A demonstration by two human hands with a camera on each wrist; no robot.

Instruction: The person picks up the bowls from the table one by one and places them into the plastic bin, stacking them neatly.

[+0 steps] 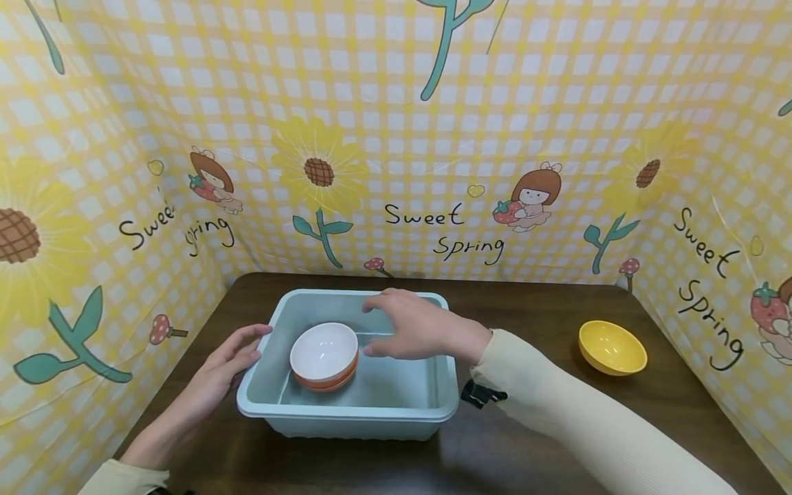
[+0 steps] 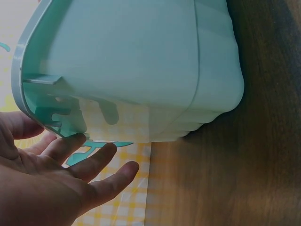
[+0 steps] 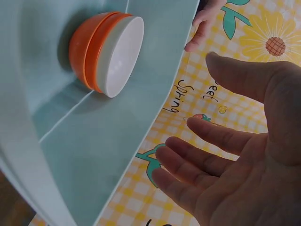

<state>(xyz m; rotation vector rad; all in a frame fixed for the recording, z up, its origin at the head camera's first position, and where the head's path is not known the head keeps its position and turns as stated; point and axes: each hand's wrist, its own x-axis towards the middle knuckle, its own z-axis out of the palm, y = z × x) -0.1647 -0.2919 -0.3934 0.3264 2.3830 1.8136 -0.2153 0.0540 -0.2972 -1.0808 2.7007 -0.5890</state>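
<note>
In the head view a pale blue-green plastic basin (image 1: 346, 411) stands on the table. Inside it, left of centre, sits a stack of bowls, with a white bowl (image 1: 324, 352) on top and orange (image 3: 84, 49) showing below. My left hand (image 1: 230, 357) touches the basin's left rim, its fingers loosely spread in the left wrist view. My right hand (image 1: 413, 324) hovers over the basin's right half, just right of the stack. Its thumb and fingers are apart, and nothing lies between them in the right wrist view.
A yellow bowl (image 1: 612, 348) rests on the dark wooden table (image 1: 526, 426) at the right. Yellow checked cloth (image 1: 396, 151) with flower prints rises behind the table and along both sides.
</note>
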